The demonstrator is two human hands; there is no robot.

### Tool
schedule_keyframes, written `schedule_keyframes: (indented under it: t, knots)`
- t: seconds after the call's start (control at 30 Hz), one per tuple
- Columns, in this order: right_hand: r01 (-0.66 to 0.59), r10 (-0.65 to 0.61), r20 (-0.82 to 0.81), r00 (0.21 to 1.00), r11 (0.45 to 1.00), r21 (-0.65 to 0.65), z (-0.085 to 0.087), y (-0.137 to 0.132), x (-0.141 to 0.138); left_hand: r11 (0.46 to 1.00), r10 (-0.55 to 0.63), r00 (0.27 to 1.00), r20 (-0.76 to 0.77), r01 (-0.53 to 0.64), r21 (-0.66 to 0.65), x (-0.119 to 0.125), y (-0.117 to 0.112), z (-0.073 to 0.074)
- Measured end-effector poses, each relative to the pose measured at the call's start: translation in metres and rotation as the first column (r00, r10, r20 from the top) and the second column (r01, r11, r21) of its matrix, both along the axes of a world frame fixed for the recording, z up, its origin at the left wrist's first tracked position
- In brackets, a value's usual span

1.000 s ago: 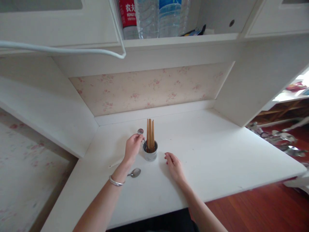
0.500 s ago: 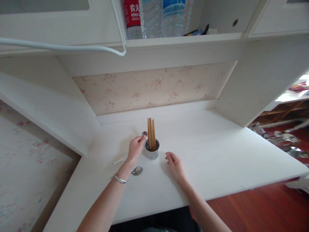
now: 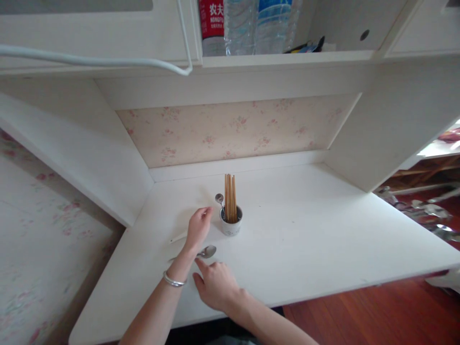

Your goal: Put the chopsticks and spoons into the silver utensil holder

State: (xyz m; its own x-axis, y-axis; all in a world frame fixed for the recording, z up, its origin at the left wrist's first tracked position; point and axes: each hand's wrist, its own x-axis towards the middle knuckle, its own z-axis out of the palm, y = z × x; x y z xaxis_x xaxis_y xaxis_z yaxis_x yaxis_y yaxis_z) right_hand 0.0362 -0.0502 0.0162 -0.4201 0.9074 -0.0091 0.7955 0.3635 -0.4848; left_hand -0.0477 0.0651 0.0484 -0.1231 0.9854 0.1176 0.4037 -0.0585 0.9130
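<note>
A thin silver bangle [image 3: 173,280] circles the wrist of the left hand [image 3: 197,229]; the right hand [image 3: 215,286] and both forearms are bare down to the picture's lower edge.

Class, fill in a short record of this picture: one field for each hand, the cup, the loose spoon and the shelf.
Left hand: open, empty, beside the cup
Right hand: open, palm down on the desk, fingertips near the loose spoon
Cup: upright, holding chopsticks and a spoon with its bowl up
Loose spoon: lying on the desk between the hands
Shelf: bottles standing above the desk
</note>
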Motion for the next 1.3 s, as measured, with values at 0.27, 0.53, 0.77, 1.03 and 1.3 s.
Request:
schedule_keyframes:
  t: [0.27, 0.53, 0.77, 1.03, 1.3]
  knots:
    - [-0.059, 0.055, 0.145, 0.988, 0.998, 0.022, -0.011, 0.028, -0.037, 0.988, 0.154, 0.987, 0.044, -0.153, -0.028, -0.048, -0.078, -0.026]
    - [0.030, -0.034, 0.107, 0.994, 0.999, 0.042, -0.003, 0.021, -0.019, 0.972, 0.215, 0.961, -0.176, -0.193, 0.136, -0.072, -0.139, -0.066]
    - [0.201, -0.312, -0.590, 0.745, 0.948, -0.248, 0.016, -0.012, 0.050, 0.989, 0.145, 0.977, -0.154, -0.143, 0.028, -0.073, -0.140, -0.076]
    - [0.315, -0.489, -0.763, 0.424, 0.869, -0.382, 0.017, -0.013, 0.104, 0.996, 0.065, 0.976, -0.209, -0.049, 0.079, -0.069, -0.140, -0.075]
    - [0.506, -0.360, -0.897, 0.258, 0.841, -0.192, 0.054, 0.042, 0.122, 0.994, -0.014, 0.935, -0.354, 0.050, 0.093, -0.068, -0.146, -0.079]
